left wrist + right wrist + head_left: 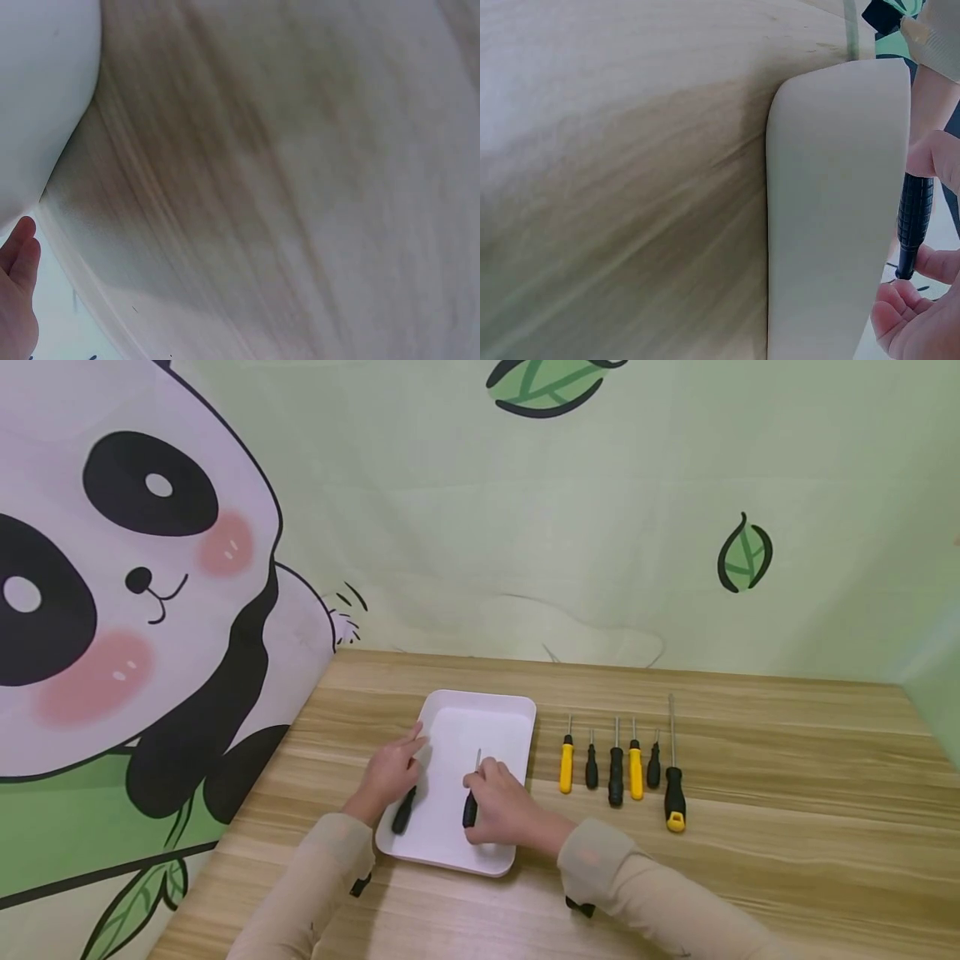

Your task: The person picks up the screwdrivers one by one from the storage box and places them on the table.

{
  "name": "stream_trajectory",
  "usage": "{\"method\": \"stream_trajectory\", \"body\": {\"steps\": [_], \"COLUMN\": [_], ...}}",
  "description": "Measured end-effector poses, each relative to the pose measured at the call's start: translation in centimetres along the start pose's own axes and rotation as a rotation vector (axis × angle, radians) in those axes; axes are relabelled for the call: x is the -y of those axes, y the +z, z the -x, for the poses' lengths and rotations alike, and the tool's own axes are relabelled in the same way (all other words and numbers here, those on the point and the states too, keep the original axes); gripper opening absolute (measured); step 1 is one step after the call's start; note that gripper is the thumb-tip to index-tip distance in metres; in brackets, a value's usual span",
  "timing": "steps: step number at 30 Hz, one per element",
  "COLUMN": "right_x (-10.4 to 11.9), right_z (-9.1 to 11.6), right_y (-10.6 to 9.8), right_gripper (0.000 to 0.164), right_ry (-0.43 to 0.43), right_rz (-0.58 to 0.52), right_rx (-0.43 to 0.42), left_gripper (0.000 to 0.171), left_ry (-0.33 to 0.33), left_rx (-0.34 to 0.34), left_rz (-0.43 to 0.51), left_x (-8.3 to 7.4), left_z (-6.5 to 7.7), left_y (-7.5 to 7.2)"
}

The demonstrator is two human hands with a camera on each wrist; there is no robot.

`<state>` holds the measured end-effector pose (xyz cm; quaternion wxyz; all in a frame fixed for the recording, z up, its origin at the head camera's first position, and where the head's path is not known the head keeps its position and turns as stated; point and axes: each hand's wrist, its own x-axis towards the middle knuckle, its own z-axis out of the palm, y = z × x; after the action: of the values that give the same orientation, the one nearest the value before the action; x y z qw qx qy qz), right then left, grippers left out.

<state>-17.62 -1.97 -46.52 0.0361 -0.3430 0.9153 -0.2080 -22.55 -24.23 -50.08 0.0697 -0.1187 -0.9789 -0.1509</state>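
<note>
A white tray lies on the table. Over its right half my right hand grips a black-handled screwdriver, whose thin metal shaft points away from me. In the right wrist view the black handle shows between thumb and fingertips. My left hand rests at the tray's left rim, its fingers fairly straight in the left wrist view. Just below that hand another black handle lies inside the tray along the left side; its far end is hidden by the hand.
Right of the tray stands a row of several screwdrivers, handles toward me: yellow-and-black ones, short black ones, and a long one at the right end. Behind the wooden table hangs a panda-printed backdrop.
</note>
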Motion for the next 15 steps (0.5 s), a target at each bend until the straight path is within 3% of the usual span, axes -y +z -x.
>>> {"method": "stream_trajectory", "body": {"steps": [15], "right_x": [-1.3], "right_z": [0.6], "right_y": [-1.3], "right_gripper": [0.056], "right_ry": [-0.018], "right_rz": [-0.007], "right_rx": [-0.023], "left_gripper": [0.043], "left_ry": [0.013], "left_rx": [-0.017], "left_rz": [0.000], "left_x": [0.2], "left_z": [0.0], "left_y": [0.2]}}
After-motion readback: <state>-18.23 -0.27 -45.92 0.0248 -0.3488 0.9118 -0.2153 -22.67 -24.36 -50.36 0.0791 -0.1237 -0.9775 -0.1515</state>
